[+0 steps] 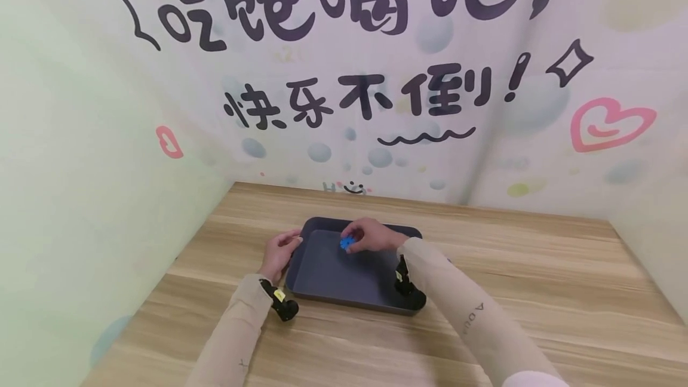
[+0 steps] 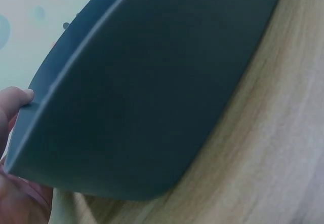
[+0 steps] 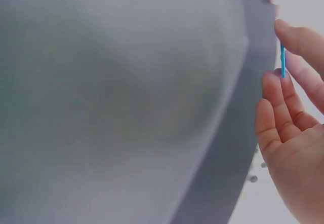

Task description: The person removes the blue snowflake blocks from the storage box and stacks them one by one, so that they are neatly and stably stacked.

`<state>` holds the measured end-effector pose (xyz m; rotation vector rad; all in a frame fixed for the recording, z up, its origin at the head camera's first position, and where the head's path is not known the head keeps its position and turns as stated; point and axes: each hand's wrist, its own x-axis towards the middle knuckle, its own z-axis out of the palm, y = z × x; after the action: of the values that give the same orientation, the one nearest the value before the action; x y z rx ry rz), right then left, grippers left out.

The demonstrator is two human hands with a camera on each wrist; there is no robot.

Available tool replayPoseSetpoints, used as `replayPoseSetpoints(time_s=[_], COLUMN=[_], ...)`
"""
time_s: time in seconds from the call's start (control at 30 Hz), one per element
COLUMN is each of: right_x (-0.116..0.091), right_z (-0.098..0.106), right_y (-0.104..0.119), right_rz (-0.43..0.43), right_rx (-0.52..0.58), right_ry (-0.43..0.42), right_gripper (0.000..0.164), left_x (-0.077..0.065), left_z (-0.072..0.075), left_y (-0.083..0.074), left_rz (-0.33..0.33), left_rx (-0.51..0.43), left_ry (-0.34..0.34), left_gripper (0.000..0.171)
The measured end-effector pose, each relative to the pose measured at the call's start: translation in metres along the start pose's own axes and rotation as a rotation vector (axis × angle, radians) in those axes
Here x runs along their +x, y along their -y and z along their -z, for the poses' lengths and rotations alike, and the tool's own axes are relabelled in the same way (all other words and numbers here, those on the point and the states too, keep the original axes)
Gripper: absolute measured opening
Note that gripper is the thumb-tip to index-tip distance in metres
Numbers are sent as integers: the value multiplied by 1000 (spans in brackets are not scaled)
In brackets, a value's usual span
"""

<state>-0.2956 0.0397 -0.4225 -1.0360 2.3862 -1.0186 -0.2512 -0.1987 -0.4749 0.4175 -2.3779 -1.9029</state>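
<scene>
A dark grey-blue rectangular tray [image 1: 335, 273] lies on the wooden table in the head view. At its left side my left hand [image 1: 276, 252] grips the rim; in the left wrist view the thumb [image 2: 19, 98] hooks over the edge and the other fingers lie outside and below. My right hand [image 1: 372, 235] is over the tray's back half. Between its thumb and fingertips it pinches a small blue plastic snowflake disc [image 1: 347, 243] with a notched edge. Seen edge-on in the right wrist view, the disc [image 3: 283, 61] is a thin blue strip.
The tray stands on a wood-grain table [image 1: 516, 279]. A small bit of blue [image 1: 450, 260] shows past the right sleeve. Behind the table hangs a printed cloth wall [image 1: 344, 154], and a pale wall [image 1: 64, 184] rises on the left.
</scene>
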Motion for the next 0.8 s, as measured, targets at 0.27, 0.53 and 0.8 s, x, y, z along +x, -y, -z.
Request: replayPoseSetpoints(time_s=[0.27,0.53,0.8], right_x=[-13,-46,-86], right_z=[22,40,48], right_y=[5,-1,-24], right_rz=[26,24,-7], right_rx=[-42,-61,-64], right_ry=[-64,-134,-222], right_gripper=[36,38,36], left_x=[-1,1,1], left_z=[2,1,1], left_y=[7,0,0], left_rz=[-94,0,9], left_rx=[-89,-35,-37], left_ry=[11,17,24], left_gripper=[28,30,31])
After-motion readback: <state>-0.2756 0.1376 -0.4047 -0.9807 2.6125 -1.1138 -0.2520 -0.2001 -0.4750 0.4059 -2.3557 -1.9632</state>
